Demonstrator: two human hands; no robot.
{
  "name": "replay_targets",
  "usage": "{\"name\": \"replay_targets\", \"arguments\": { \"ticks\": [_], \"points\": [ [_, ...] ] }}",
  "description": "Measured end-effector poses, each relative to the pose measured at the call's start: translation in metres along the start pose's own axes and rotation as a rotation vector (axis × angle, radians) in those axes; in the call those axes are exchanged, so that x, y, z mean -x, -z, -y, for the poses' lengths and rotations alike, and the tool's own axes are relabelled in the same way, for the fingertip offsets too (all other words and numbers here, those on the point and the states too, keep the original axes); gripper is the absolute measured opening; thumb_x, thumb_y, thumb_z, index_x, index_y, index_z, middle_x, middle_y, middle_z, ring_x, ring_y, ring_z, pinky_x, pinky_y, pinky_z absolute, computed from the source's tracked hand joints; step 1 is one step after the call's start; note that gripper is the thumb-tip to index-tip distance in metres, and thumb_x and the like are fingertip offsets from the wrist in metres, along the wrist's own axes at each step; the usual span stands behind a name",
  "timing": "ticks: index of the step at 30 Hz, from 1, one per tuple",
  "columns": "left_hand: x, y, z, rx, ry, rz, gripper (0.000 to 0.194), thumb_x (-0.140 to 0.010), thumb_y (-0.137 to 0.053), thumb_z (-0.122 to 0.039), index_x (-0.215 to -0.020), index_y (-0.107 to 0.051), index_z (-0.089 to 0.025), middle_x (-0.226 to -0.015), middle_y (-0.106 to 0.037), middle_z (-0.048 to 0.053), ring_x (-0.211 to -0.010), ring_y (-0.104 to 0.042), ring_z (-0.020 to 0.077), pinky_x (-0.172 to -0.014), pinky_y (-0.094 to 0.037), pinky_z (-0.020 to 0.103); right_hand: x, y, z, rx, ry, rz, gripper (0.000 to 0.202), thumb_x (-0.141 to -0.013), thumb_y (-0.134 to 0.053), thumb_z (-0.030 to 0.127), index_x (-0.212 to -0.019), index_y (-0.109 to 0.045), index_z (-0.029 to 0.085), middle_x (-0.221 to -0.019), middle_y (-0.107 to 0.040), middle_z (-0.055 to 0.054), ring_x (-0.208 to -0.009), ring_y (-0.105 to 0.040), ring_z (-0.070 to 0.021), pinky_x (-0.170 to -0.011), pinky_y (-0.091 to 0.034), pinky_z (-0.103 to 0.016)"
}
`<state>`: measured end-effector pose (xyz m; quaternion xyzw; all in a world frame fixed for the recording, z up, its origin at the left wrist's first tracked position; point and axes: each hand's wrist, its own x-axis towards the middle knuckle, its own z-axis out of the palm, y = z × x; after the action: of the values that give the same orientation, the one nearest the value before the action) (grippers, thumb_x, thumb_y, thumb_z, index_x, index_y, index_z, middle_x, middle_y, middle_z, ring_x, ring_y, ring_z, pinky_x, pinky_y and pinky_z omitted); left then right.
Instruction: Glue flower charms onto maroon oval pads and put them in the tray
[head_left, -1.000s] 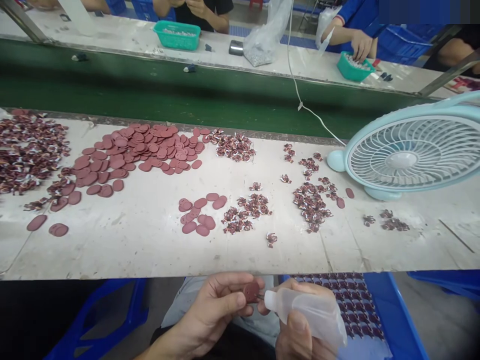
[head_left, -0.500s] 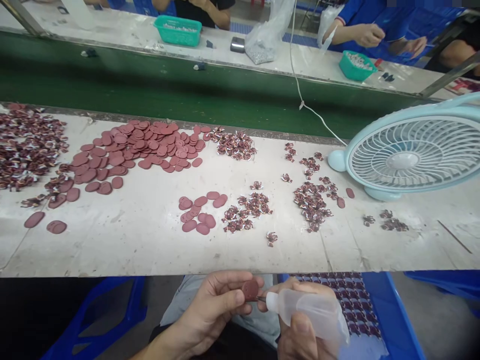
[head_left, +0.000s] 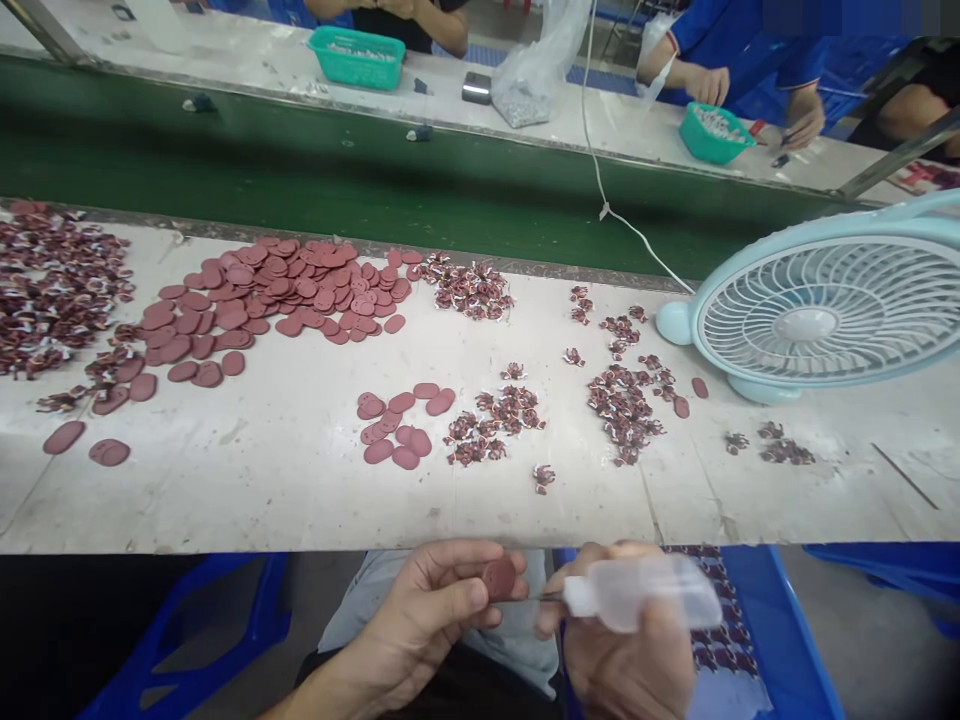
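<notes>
Below the table's near edge, my left hand (head_left: pixel 429 612) pinches a small dark-red oval disc (head_left: pixel 499 578) between thumb and fingers. My right hand (head_left: pixel 628 660) grips a clear plastic squeeze bottle (head_left: pixel 645 592) lying almost level, its thin metal needle tip pointing left and touching the disc's lower edge. A small group of the same red discs (head_left: pixel 397 425) lies on the white table (head_left: pixel 285 480) just beyond my hands, beside little clumps of patterned red-and-white pieces (head_left: pixel 495 420).
A big heap of red discs (head_left: pixel 277 300) and a pile of patterned pieces (head_left: pixel 52 290) lie at the left. A pale blue fan (head_left: pixel 817 310) stands at the right, its cord crossing the green conveyor belt (head_left: pixel 300 180). Other people work at teal baskets (head_left: pixel 356 57) across it. A blue crate (head_left: pixel 780 650) sits under my right hand.
My right hand has tipped the bottle flatter and pulled it a little to the right, so more of the needle shows. The left hand and the disc have stayed put.
</notes>
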<state>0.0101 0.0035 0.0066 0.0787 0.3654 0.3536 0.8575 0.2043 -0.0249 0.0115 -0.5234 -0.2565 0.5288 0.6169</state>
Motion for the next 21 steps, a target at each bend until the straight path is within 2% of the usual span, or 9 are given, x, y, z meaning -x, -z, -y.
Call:
{"name": "replay_targets", "arguments": {
  "ticks": [2, 5, 7, 10, 14, 16, 18, 20, 21],
  "points": [
    [0.001, 0.002, -0.001, -0.002, 0.002, -0.006, 0.034, -0.072, -0.104, -0.035, -0.103, -0.091, -0.027, -0.116, -0.091, 0.006, -0.102, -0.087, 0.0202, -0.076, -0.064, 0.016, -0.017, 0.008, 0.014, -0.48, -0.158, 0.004, 0.029, -0.097, -0.066, 0.059, -0.113, -0.068, 0.035, -0.071, -0.066, 0.002, -0.051, -0.068, -0.017, -0.035, -0.057, -0.022],
    [0.001, 0.005, -0.003, -0.009, 0.002, -0.006, 0.033, -0.076, -0.102, -0.036, -0.105, -0.09, -0.027, -0.119, -0.091, 0.007, -0.105, -0.087, 0.0209, -0.079, -0.064, 0.017, -0.048, 0.033, 0.029, -1.091, -0.46, 0.245, 0.023, -0.099, -0.061, 0.017, -0.12, -0.058, 0.025, -0.077, -0.063, 0.003, -0.067, -0.077, -0.0128, -0.047, -0.061, -0.011],
    [0.001, 0.007, -0.004, -0.014, 0.005, -0.02, 0.034, -0.075, -0.102, -0.036, -0.106, -0.09, -0.027, -0.12, -0.09, 0.008, -0.106, -0.087, 0.0215, -0.079, -0.065, 0.017, -0.064, 0.048, 0.032, -1.168, -0.56, 0.379, 0.044, -0.09, -0.047, -0.007, -0.119, -0.052, 0.025, -0.071, -0.054, 0.008, -0.067, -0.077, -0.0103, -0.045, -0.053, -0.005],
    [0.0, 0.008, -0.006, -0.025, -0.009, -0.037, 0.034, -0.075, -0.103, -0.037, -0.104, -0.091, -0.027, -0.119, -0.091, 0.008, -0.105, -0.087, 0.0225, -0.078, -0.065, 0.019, -0.074, 0.056, 0.025, -1.191, -0.561, 0.419, 0.058, -0.085, -0.029, -0.017, -0.12, -0.048, 0.024, -0.071, -0.051, 0.011, -0.067, -0.076, -0.0041, -0.046, -0.045, 0.002],
    [0.001, 0.007, -0.01, -0.042, -0.02, -0.054, 0.033, -0.076, -0.102, -0.038, -0.105, -0.091, -0.027, -0.12, -0.091, 0.007, -0.106, -0.086, 0.0223, -0.08, -0.065, 0.019, -0.069, 0.045, 0.012, -1.242, -0.558, 0.506, 0.039, -0.101, -0.035, -0.006, -0.127, -0.049, 0.02, -0.073, -0.055, 0.01, -0.068, -0.076, -0.0034, -0.042, -0.041, 0.004],
    [0.002, 0.007, -0.013, -0.048, -0.03, -0.071, 0.033, -0.076, -0.101, -0.038, -0.106, -0.09, -0.026, -0.12, -0.091, 0.007, -0.106, -0.086, 0.0222, -0.08, -0.065, 0.019, -0.064, 0.037, 0.009, -1.274, -0.54, 0.529, 0.026, -0.107, -0.056, 0.014, -0.132, -0.052, 0.017, -0.075, -0.06, 0.009, -0.069, -0.077, -0.0046, -0.039, -0.041, 0.004],
    [0.004, 0.007, -0.015, -0.047, -0.043, -0.078, 0.034, -0.076, -0.102, -0.039, -0.105, -0.09, -0.026, -0.119, -0.091, 0.007, -0.106, -0.086, 0.0217, -0.079, -0.065, 0.019, -0.056, 0.028, 0.008, -1.22, -0.489, 0.485, 0.044, -0.102, -0.073, 0.04, -0.132, -0.059, 0.012, -0.076, -0.065, 0.007, -0.063, -0.075, -0.0051, -0.035, -0.04, 0.003],
    [0.007, 0.008, -0.016, -0.045, -0.044, -0.082, 0.033, -0.077, -0.101, -0.039, -0.106, -0.09, -0.026, -0.12, -0.091, 0.006, -0.107, -0.086, 0.0213, -0.081, -0.065, 0.018, -0.046, 0.02, 0.009, -0.91, -0.39, 0.383, 0.046, -0.1, -0.074, 0.055, -0.122, -0.071, 0.015, -0.068, -0.065, 0.008, -0.044, -0.063, -0.0035, -0.03, -0.037, 0.0],
    [0.007, 0.008, -0.016, -0.043, -0.042, -0.081, 0.033, -0.077, -0.101, -0.039, -0.106, -0.09, -0.026, -0.121, -0.09, 0.006, -0.107, -0.086, 0.0212, -0.081, -0.065, 0.018, -0.042, 0.015, 0.009, -0.634, -0.306, 0.321, 0.036, -0.101, -0.072, 0.053, -0.114, -0.076, 0.019, -0.063, -0.063, 0.009, -0.037, -0.056, -0.0034, -0.029, -0.038, -0.003]
  ]
}}
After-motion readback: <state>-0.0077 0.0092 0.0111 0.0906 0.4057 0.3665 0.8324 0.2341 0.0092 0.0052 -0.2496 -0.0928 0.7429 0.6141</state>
